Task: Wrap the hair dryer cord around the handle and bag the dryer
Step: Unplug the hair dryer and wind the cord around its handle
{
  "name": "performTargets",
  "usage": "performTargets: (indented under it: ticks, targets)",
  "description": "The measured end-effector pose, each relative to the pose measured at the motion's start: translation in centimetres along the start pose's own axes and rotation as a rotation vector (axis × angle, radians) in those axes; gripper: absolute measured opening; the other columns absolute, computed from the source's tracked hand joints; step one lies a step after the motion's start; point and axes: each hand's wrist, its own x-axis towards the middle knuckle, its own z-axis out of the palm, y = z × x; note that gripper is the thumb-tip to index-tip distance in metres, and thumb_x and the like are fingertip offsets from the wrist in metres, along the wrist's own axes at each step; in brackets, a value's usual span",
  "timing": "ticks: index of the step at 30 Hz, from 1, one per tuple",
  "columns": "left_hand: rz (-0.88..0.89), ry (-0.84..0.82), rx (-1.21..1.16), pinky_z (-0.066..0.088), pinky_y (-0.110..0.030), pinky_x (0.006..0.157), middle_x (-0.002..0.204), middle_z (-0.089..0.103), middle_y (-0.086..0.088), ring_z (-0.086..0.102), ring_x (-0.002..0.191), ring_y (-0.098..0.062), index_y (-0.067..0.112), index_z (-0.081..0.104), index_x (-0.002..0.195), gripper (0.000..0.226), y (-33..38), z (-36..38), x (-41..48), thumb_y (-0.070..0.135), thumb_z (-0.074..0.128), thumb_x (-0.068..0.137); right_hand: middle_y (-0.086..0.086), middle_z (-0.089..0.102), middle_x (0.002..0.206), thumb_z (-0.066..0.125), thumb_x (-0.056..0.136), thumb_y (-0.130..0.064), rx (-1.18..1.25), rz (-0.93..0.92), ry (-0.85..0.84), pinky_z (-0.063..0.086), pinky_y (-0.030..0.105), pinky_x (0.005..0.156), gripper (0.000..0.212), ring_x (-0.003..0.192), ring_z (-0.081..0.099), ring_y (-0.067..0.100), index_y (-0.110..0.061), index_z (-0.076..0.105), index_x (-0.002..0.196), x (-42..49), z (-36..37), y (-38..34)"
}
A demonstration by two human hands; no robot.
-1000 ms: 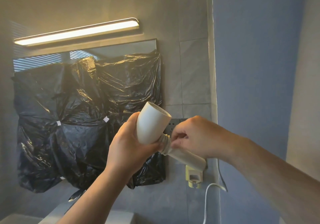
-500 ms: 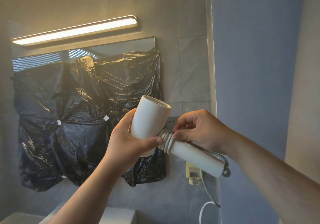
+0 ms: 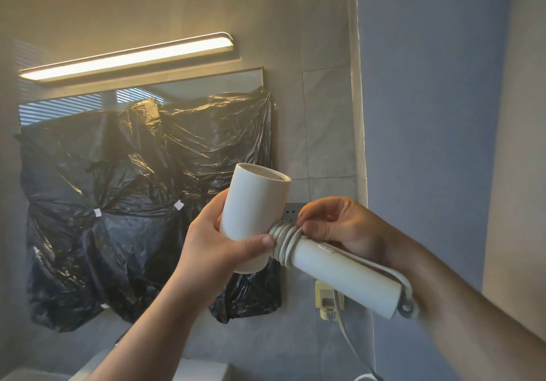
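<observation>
I hold a white hair dryer (image 3: 254, 203) up in front of the wall, barrel upright and handle (image 3: 345, 274) pointing down to the right. My left hand (image 3: 215, 242) grips the barrel from the left, thumb across its lower front. The pale cord (image 3: 283, 242) makes several turns around the top of the handle. My right hand (image 3: 342, 227) pinches the cord at those coils from behind. More cord runs along the handle to its end loop (image 3: 406, 307) and hangs down at the bottom right. No bag for the dryer is in view.
Black plastic sheeting (image 3: 133, 197) covers a mirror on the tiled wall, under a lit bar lamp (image 3: 127, 59). A wall socket (image 3: 291, 212) sits behind the dryer, and a yellow plug holder (image 3: 326, 304) below the handle. A blue wall (image 3: 428, 115) stands right. A counter edge shows at the bottom.
The dryer has turned so the handle swings out toward me and to the right. More cord turns lie on the handle top. My right hand stays at the coils.
</observation>
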Motion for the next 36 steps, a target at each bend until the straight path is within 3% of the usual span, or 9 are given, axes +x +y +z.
performTargets:
  ticks: [9,12,15,21,24,27,30,33,36]
  targets:
    - [0.026,0.036,-0.005,0.061,-0.037,0.07,0.099,0.073,0.003,0.071,0.088,-0.02,0.025,0.066,0.12,0.078,0.2,0.8,-0.4,0.037,0.087,0.046,-0.002,0.074,0.075,0.095,0.035,-0.043,0.445,0.062,0.021,0.057,0.023,0.06,0.042,0.063,0.068,0.011,-0.023,0.077,0.067,0.6,0.2,3.9]
    - [0.001,0.088,-0.059,0.061,-0.04,0.066,0.096,0.074,-0.002,0.071,0.085,-0.022,0.028,0.069,0.113,0.069,0.1,1.0,-0.4,0.037,0.086,0.047,0.007,0.072,0.089,0.088,0.059,-0.028,0.743,-0.042,-0.012,0.058,0.03,0.058,0.039,0.072,0.068,0.02,-0.015,0.074,0.092,0.0,1.3,6.0]
    - [-0.019,0.163,-0.061,0.061,-0.048,0.064,0.092,0.073,-0.007,0.069,0.081,-0.026,0.028,0.069,0.11,0.063,0.0,1.1,-0.2,0.037,0.087,0.05,0.006,0.062,0.067,0.069,0.073,-0.008,0.861,-0.012,0.198,0.048,0.025,0.047,0.026,0.053,0.056,0.014,-0.009,0.063,0.098,-0.4,3.7,6.5]
    - [0.016,0.331,0.119,0.062,-0.044,0.063,0.09,0.071,-0.001,0.069,0.08,-0.023,0.032,0.065,0.107,0.055,-0.4,1.4,-0.5,0.036,0.086,0.056,0.006,0.051,0.07,0.052,0.093,-0.005,0.404,0.07,0.534,0.03,0.021,0.038,0.013,0.05,0.041,0.009,-0.009,0.062,0.1,-0.7,6.9,6.1]
    - [0.016,0.398,0.175,0.061,-0.049,0.065,0.088,0.07,0.002,0.068,0.079,-0.021,0.031,0.064,0.105,0.053,-0.8,1.3,-0.3,0.036,0.086,0.057,-0.008,0.048,0.063,0.05,0.096,-0.012,0.101,0.083,0.495,0.027,0.023,0.046,0.018,0.051,0.037,0.007,-0.02,0.066,0.097,-1.0,7.9,6.5]
    - [0.019,0.436,0.244,0.061,-0.044,0.065,0.086,0.068,0.006,0.066,0.077,-0.015,0.032,0.062,0.103,0.049,-1.1,1.4,-0.4,0.034,0.088,0.061,-0.022,0.064,0.068,0.049,0.096,-0.017,-0.255,0.086,0.456,0.039,0.018,0.061,0.021,0.063,0.055,0.001,-0.025,0.065,0.106,-1.1,8.1,6.2]
    - [0.029,0.462,0.326,0.058,-0.041,0.067,0.087,0.067,0.009,0.065,0.08,-0.013,0.033,0.059,0.106,0.053,-1.4,1.4,-0.5,0.036,0.087,0.061,-0.01,0.069,0.094,0.049,0.095,-0.022,-0.528,0.142,0.44,0.048,0.027,0.077,0.017,0.09,0.062,0.013,-0.022,0.063,0.106,-1.4,7.8,5.4]
    - [0.057,0.486,0.427,0.052,-0.034,0.068,0.094,0.065,0.011,0.062,0.087,-0.013,0.037,0.054,0.115,0.063,-1.6,1.5,-0.7,0.044,0.087,0.061,-0.008,0.063,0.095,0.049,0.096,-0.023,-0.697,0.112,0.392,0.04,0.011,0.068,0.017,0.086,0.056,0.012,-0.023,0.064,0.105,-1.8,7.7,4.0]
    - [0.049,0.488,0.419,0.047,-0.027,0.065,0.094,0.064,0.011,0.062,0.086,-0.009,0.036,0.055,0.116,0.064,-1.8,1.7,-0.9,0.044,0.087,0.062,-0.008,0.065,0.11,0.049,0.096,-0.022,-0.714,0.059,0.4,0.039,0.012,0.085,0.025,0.1,0.057,0.01,-0.024,0.063,0.117,-1.8,7.2,3.0]
